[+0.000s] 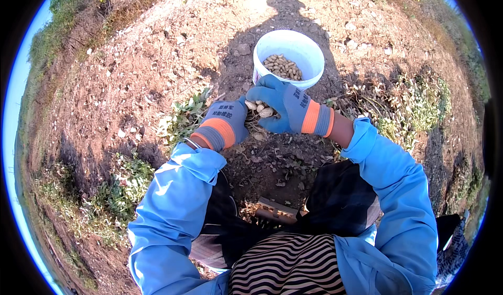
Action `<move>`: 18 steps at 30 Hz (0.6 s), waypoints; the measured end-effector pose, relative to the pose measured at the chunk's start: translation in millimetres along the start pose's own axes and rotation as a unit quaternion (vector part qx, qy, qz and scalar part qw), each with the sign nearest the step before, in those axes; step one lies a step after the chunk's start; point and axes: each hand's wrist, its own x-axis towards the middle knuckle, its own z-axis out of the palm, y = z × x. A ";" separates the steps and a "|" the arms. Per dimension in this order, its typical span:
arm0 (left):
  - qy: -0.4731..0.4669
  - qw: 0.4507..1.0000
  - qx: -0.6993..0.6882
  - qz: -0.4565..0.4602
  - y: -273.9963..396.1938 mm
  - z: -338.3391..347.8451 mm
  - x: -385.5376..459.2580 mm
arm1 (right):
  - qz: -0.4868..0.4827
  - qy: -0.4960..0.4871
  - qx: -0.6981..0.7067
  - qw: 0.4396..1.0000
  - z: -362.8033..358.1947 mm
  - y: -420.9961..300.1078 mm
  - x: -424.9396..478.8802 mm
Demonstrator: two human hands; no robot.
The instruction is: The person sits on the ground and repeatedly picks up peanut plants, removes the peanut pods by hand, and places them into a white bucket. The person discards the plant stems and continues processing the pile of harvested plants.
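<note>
Peanuts in their shells (260, 109) cluster between my gloved hands, just on the near side of a white plastic bucket (289, 39). My left hand (226, 121), in a grey glove with an orange-banded cuff, is closed around the stems of a pulled peanut plant (182, 116); its leaves stick out to the left. Around the cluster curl the fingers and thumb of my right hand (277, 102), which wears a matching blue-palmed glove. Inside the bucket lies a heap of picked peanuts (283, 66). Both gloves bear writing, and the left fingertips are hidden.
Pulled peanut plants lie in piles at the right (408, 102) and lower left (122, 189). A small wooden piece (279, 210) shows between my legs. Dry, stony soil (157, 71) surrounds the bucket, with scrub (78, 24) along the far edge.
</note>
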 end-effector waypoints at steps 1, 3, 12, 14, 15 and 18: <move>-0.020 1.000 0.000 -0.004 -0.6 0.6 -0.6 | -0.017 0.003 -0.009 1.000 3.9 0.2 -0.1; 0.010 1.000 -0.014 0.021 -4.8 6.2 -1.5 | -0.042 0.005 -0.044 0.998 6.7 -2.8 -0.8; -0.001 0.998 -0.027 0.059 -7.2 17.0 -0.4 | -0.017 -0.012 0.025 0.999 15.8 -3.5 -3.1; -0.008 0.998 -0.040 0.057 -6.3 16.5 -1.7 | -0.015 0.001 0.025 1.000 19.2 -2.7 -4.3; -0.011 0.997 -0.052 0.054 -8.5 17.7 -2.3 | -0.002 -0.003 0.019 1.000 19.6 -4.9 -3.3; 0.019 0.996 -0.072 0.056 -8.1 22.6 -3.5 | 0.045 -0.018 0.005 0.999 21.8 -10.4 -0.3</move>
